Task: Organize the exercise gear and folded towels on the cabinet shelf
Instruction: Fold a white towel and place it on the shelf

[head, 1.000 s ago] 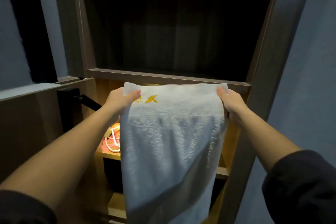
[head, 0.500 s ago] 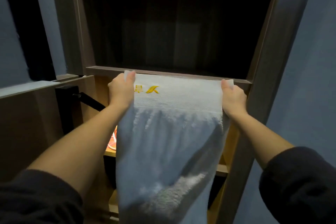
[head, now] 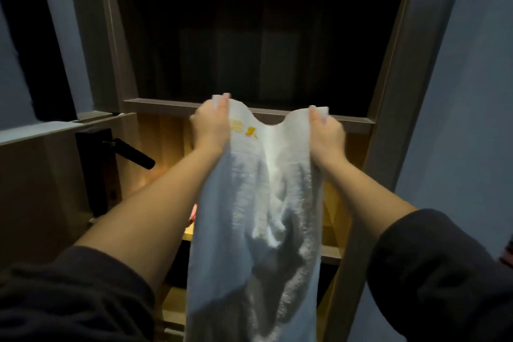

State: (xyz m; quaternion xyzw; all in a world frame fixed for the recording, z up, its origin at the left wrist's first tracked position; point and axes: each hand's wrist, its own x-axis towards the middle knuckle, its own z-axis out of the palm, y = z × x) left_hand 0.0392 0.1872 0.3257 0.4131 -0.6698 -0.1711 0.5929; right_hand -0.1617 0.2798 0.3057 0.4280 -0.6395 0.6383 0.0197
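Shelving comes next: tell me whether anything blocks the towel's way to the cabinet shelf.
Nothing visible does. The left hand and right hand hold the white towel by its top corners just before the shelf edge; the towel hides most of the lit lower shelves.

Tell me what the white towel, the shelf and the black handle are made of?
The white towel is probably cotton terry: fluffy loops, a flat woven band, yellow stitching. The shelf looks like wood or wood-look board, matte brown. The black handle is matte metal or plastic; too dim to tell.
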